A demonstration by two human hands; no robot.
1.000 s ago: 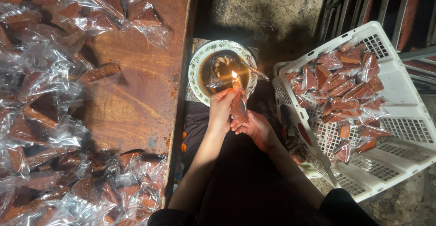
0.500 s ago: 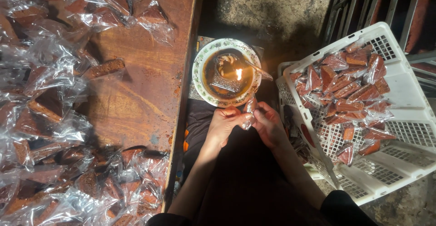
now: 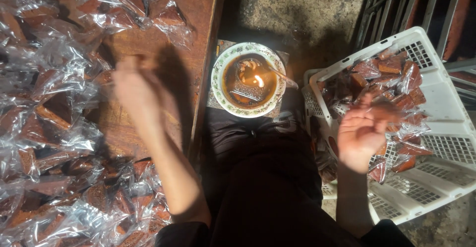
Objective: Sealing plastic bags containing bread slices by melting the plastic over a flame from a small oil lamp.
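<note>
Nearest the camera, dark trousers (image 3: pixel 267 177) are seen across the lap. To the left, many clear-plastic-wrapped brown cake pieces (image 3: pixel 44 143) are spread over the brown wooden table (image 3: pixel 188 43). The left hand (image 3: pixel 136 91) is held over the table among these packets; it is motion-blurred, so whether it grips anything cannot be told. The right hand (image 3: pixel 364 128) is held palm-up with fingers loosely spread, grasping nothing, directly above the white perforated plastic crate (image 3: pixel 441 148). Sealed brown wrapped pieces (image 3: pixel 384 76) are piled inside that crate, just beyond and beneath the fingers. Between the hands, farther out, a round patterned ceramic dish (image 3: pixel 220 71) is placed on the floor beside the table edge, with a small lit flame (image 3: pixel 259 81) burning in it.
</note>
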